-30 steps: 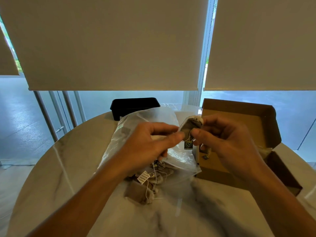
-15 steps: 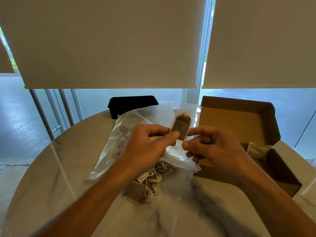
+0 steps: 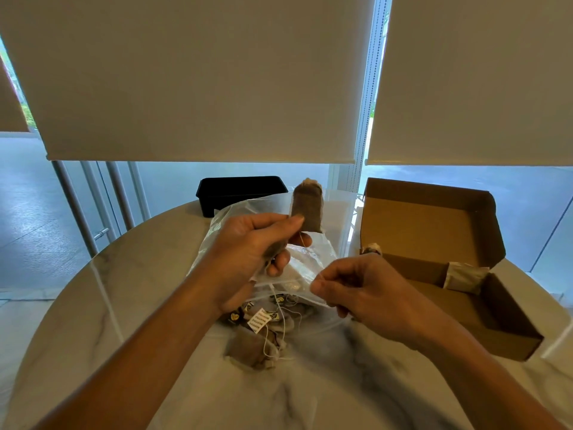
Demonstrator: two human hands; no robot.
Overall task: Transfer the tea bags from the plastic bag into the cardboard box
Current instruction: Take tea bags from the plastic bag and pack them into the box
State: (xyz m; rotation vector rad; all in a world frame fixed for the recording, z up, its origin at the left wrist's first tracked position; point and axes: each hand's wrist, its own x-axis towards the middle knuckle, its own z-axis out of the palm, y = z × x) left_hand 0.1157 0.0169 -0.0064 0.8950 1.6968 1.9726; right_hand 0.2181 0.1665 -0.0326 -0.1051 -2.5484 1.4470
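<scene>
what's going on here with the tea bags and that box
A person is moving tea bags from a plastic bag into an open cardboard box. The left hand pinches one tea bag upright, while the right hand pinches its string. More bags sit in the plastic bag; at least one already lies in the box.

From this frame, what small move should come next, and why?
Probably carry the tea bag right and drop it into the open cardboard box: the left hand pinches it upright above the plastic bag, while the right hand seems to pinch its string.
</scene>
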